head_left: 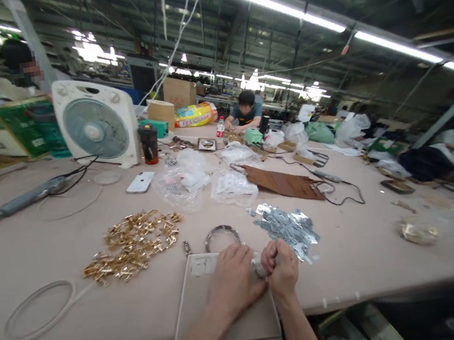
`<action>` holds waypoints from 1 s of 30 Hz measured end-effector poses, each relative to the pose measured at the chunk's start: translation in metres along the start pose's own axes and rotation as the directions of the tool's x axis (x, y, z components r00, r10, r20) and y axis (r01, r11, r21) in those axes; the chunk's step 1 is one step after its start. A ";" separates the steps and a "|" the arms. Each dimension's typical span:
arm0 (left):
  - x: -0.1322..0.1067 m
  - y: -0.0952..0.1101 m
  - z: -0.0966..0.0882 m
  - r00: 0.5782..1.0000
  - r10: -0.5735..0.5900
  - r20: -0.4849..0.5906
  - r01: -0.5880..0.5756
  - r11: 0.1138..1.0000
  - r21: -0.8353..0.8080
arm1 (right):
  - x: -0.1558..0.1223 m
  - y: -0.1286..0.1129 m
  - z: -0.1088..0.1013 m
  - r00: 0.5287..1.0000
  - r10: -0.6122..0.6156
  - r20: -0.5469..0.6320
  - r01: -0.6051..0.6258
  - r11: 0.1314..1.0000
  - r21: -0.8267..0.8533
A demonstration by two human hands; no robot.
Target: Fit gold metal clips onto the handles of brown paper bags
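Observation:
My left hand point(234, 276) rests back-up on a pale, thick board-like block point(199, 303) at the table's front edge. Its fingers are bent together, and whatever lies under them is hidden. Beside it, my right hand point(282, 269) is closed in a fist around a short, pale cylindrical piece point(258, 266) whose kind I cannot make out. Just beyond the block lie a dark ring-shaped band point(221, 230) and a small metal fitting point(186, 248). To the left spreads a pile of gold-coloured metal fittings point(136, 244); to the right, a heap of flat silver metal pieces point(285, 226).
Clear plastic bags point(184, 179), a white phone point(140, 183) and a brown leather strip point(283, 182) lie farther back. A grey corded hand tool point(24, 201) lies left, before a box fan point(96, 123). A person point(246, 112) sits across the table.

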State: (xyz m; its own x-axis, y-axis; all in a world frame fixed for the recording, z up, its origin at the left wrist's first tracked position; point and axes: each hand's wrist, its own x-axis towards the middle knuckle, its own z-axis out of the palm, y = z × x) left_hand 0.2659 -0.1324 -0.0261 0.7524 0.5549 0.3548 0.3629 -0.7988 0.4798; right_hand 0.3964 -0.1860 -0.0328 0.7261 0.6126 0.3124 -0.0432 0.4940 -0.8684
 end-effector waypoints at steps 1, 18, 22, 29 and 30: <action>0.000 -0.001 0.002 1.000 0.002 -0.007 -0.002 1.000 0.009 | 0.003 -0.004 -0.009 0.999 0.002 -0.040 -0.003 1.000 -0.016; 0.003 -0.010 0.014 0.999 0.040 0.008 -0.041 0.994 0.099 | 0.070 -0.049 -0.216 0.921 -0.260 -0.292 -0.103 0.558 -0.823; 0.002 -0.009 0.013 0.999 0.036 0.007 -0.036 0.994 0.106 | 0.060 -0.047 -0.221 0.970 -0.198 -0.143 -0.030 0.484 -0.874; 0.002 -0.009 0.013 0.999 0.039 0.005 -0.039 0.995 0.097 | 0.059 -0.058 -0.223 0.996 0.016 0.091 0.078 0.382 -0.921; 0.001 -0.010 0.013 0.999 0.042 0.002 -0.042 0.995 0.094 | 0.062 -0.060 -0.223 0.994 0.039 0.103 0.081 0.377 -0.923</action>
State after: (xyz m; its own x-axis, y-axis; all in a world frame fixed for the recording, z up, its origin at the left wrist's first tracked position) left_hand 0.2709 -0.1270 -0.0410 0.7681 0.5206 0.3729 0.3813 -0.8397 0.3868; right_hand 0.5967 -0.3154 -0.0474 0.6491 0.6916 0.3168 0.6761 -0.3336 -0.6570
